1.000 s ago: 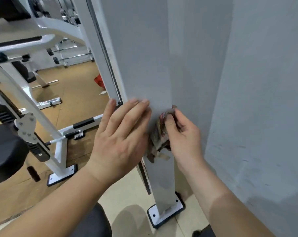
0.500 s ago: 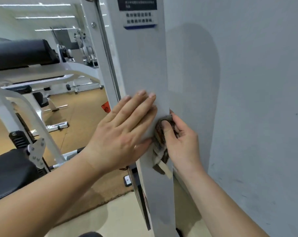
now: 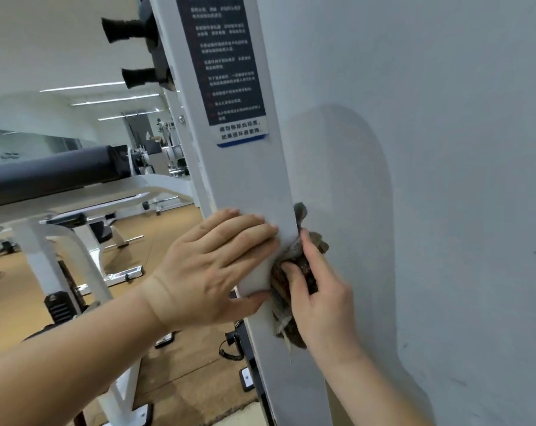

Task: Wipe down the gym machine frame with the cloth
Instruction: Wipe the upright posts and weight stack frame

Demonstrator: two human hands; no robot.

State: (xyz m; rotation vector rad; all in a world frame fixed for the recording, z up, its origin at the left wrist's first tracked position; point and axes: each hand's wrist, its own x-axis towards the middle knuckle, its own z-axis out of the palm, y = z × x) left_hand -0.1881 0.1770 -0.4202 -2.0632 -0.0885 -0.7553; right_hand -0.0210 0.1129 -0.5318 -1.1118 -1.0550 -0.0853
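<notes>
A white upright post of the gym machine frame [image 3: 254,179] runs from top to bottom close to the wall. My left hand [image 3: 211,272] lies flat on the post's front face, fingers straight. My right hand [image 3: 319,290] grips a crumpled dark patterned cloth [image 3: 291,272] and holds it against the post's right edge, in the narrow gap by the wall. Part of the cloth sticks out above and below my fingers.
A dark instruction label [image 3: 226,66] is stuck on the post above my hands. A grey wall [image 3: 429,179] stands right beside the post. To the left are a black roller pad [image 3: 51,173], white machine legs [image 3: 54,265] and a brown floor [image 3: 11,302].
Both hands and the cloth have slid upward along the post, from near its base plate to just below the label. My view has risen with them.
</notes>
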